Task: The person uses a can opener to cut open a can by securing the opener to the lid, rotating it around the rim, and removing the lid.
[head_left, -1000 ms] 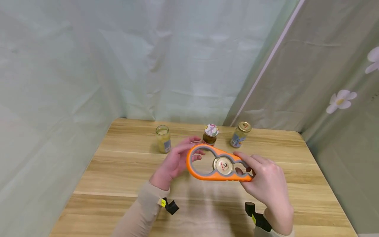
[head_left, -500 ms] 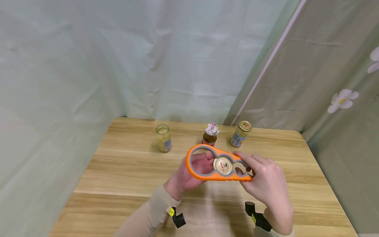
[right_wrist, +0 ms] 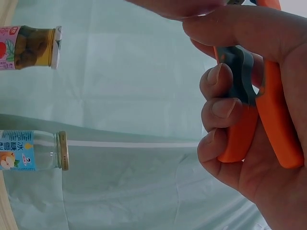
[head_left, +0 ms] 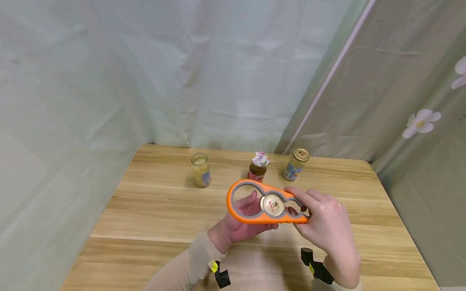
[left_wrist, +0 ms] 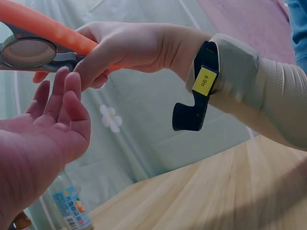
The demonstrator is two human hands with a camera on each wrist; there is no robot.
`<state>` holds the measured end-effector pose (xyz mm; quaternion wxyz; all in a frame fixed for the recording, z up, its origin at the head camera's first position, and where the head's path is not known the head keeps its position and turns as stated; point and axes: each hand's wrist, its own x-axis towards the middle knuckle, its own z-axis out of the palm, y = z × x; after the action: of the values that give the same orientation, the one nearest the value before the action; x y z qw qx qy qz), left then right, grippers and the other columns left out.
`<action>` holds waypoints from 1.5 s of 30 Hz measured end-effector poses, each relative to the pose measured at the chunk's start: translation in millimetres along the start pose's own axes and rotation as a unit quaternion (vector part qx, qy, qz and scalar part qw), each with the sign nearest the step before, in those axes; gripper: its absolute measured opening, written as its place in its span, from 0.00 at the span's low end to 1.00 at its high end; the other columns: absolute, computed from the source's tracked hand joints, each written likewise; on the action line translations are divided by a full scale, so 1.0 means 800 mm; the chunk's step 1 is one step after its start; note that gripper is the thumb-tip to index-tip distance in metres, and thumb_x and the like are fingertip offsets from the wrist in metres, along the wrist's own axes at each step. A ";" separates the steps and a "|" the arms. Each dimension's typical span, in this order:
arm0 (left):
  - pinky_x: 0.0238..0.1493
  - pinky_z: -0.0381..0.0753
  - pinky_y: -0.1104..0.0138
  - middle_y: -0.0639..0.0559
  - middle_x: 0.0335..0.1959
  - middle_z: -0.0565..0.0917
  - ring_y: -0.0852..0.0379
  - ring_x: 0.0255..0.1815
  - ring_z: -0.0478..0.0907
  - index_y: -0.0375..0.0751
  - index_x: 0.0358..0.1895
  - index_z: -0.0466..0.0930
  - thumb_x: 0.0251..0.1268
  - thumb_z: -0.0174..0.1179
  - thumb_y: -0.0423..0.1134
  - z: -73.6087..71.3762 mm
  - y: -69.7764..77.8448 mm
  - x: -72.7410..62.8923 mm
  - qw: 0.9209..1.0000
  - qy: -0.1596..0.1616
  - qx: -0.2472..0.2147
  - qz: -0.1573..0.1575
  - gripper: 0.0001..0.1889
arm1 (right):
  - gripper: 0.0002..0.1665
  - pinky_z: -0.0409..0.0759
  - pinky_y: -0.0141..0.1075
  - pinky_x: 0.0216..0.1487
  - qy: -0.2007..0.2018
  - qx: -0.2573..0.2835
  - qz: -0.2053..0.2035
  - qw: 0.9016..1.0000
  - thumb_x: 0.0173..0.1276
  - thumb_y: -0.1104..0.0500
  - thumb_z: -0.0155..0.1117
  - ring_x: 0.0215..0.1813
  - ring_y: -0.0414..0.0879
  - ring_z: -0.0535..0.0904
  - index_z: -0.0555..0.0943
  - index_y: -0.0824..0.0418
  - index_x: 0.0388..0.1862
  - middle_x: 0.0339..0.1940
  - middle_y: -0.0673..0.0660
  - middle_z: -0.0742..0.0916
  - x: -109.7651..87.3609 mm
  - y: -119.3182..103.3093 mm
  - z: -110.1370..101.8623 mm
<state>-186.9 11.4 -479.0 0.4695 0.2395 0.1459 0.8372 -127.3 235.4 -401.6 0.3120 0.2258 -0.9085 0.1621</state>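
Note:
My right hand (head_left: 324,220) grips the narrow end of an orange and grey multi-size jar opener (head_left: 260,219), held up above the table. A gold jar lid (head_left: 272,205) is caught in the opener's middle opening, its printed top facing the head camera. Its round underside shows in the left wrist view, with no jar attached. Palm up, my left hand (head_left: 238,232) is below the opener, fingers loosely bent and close under the lid (left_wrist: 29,52). In the right wrist view, the fingers (right_wrist: 223,109) of my right hand curl around the orange handles (right_wrist: 278,115).
A lidless glass jar (head_left: 201,171) with pale yellow contents stands back left on the wooden table (head_left: 153,210). Behind the opener are a dark-filled jar (head_left: 258,166) with a patterned white lid and a gold-lidded jar (head_left: 295,165) with a blue label. Curtains (head_left: 233,81) hang behind.
My left hand has moved right and toward me, from beside the dark-filled jar to beneath the opener, turning palm up. The opener and lid have shifted only slightly left.

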 end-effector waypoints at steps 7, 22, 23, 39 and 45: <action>0.66 0.78 0.61 0.47 0.64 0.82 0.52 0.65 0.78 0.44 0.72 0.72 0.84 0.52 0.58 0.001 -0.002 -0.001 1.000 -0.013 -0.006 0.000 0.27 | 0.37 0.73 0.39 0.26 -0.003 0.006 -0.007 1.000 0.43 0.63 0.80 0.25 0.36 0.73 0.90 0.47 0.57 0.26 0.40 0.81 0.000 0.000 0.001; 0.68 0.77 0.60 0.48 0.67 0.81 0.51 0.66 0.78 0.44 0.73 0.73 0.82 0.57 0.55 0.002 -0.002 -0.003 1.000 -0.011 -0.009 -0.005 0.27 | 0.36 0.73 0.39 0.26 -0.010 0.021 -0.007 1.000 0.44 0.63 0.80 0.25 0.36 0.73 0.91 0.45 0.58 0.26 0.40 0.80 0.001 0.000 0.004; 0.67 0.77 0.60 0.48 0.67 0.81 0.51 0.65 0.78 0.44 0.73 0.73 0.81 0.57 0.55 0.002 -0.002 -0.003 1.000 -0.013 -0.010 -0.006 0.27 | 0.36 0.73 0.39 0.26 -0.009 0.021 -0.008 1.000 0.44 0.63 0.80 0.25 0.36 0.73 0.91 0.45 0.57 0.26 0.40 0.80 0.001 0.000 0.004; 0.67 0.77 0.61 0.51 0.67 0.79 0.53 0.69 0.73 0.44 0.73 0.72 0.73 0.67 0.58 -0.004 -0.007 0.000 0.999 -0.036 0.006 -0.006 0.34 | 0.37 0.72 0.38 0.26 -0.017 0.029 -0.020 0.999 0.42 0.63 0.83 0.26 0.34 0.71 0.91 0.46 0.56 0.27 0.40 0.79 0.002 -0.001 0.005; 0.68 0.75 0.63 0.50 0.65 0.79 0.51 0.70 0.72 0.45 0.74 0.74 0.69 0.72 0.56 -0.003 -0.011 0.004 0.999 -0.046 0.016 -0.004 0.35 | 0.36 0.72 0.37 0.26 -0.021 0.035 -0.019 0.999 0.42 0.62 0.84 0.26 0.35 0.71 0.91 0.47 0.56 0.27 0.39 0.79 0.002 -0.002 0.003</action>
<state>-183.2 18.3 -483.9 0.4750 0.2849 0.1380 0.8211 -128.7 232.7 -402.4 0.2879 0.2569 -0.9043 0.1828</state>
